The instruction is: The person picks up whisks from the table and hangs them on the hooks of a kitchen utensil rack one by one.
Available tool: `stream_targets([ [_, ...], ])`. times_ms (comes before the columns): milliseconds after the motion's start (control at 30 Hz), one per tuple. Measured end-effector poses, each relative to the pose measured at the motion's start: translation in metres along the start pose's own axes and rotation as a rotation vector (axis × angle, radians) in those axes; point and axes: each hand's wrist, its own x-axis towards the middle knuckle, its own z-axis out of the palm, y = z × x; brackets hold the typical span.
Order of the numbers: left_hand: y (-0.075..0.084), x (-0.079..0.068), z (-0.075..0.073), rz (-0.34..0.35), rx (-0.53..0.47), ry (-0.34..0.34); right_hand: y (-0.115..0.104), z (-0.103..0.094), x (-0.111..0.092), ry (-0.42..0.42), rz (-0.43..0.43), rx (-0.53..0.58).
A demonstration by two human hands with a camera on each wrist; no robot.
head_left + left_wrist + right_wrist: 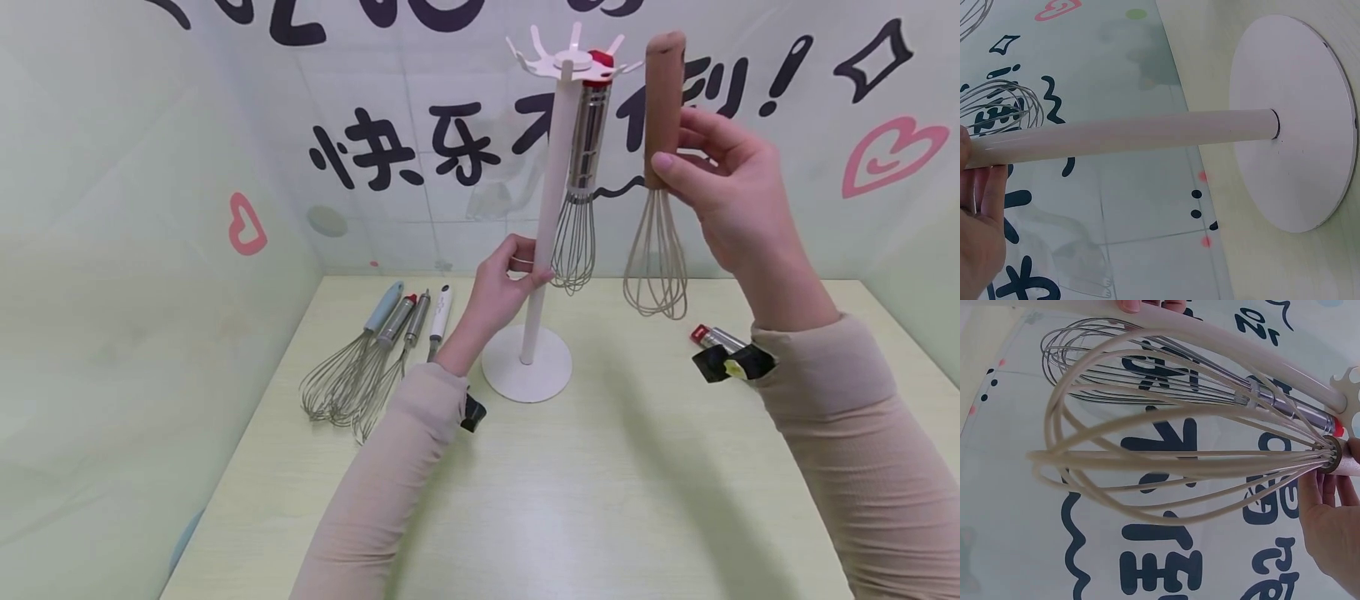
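My right hand grips the brown handle of a whisk with beige wires, held upright in the air right of a white rack. Its wire loops hang downward, apart from the table. Around the rack's pole my left hand curls its thumb and fingers, about two thirds of the way down. From the rack's pronged top hangs a steel whisk with a red end. In the right wrist view the beige wires overlap the hanging steel whisk.
Several whisks lie on the table at the left, with blue, steel and white handles. A red-ended steel handle lies at the right, partly behind the right sleeve. The rack's round base stands on the table, before a printed backdrop.
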Motion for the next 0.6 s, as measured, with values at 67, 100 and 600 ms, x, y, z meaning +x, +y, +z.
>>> stream_targets([
  [67, 0.0003, -0.0001, -0.0001, 0.000, 0.001, -0.002, 0.0004, 0.0006, -0.0002, -0.004, 0.004, -0.016],
  [100, 0.0002, 0.0000, -0.0002, 0.001, 0.002, -0.002, 0.0005, 0.0008, -0.0002, -0.007, 0.006, -0.026],
  [600, 0.0005, -0.0006, 0.0001, 0.006, 0.008, -0.002, 0.0052, 0.0047, 0.0013, -0.007, 0.023, -0.064],
])
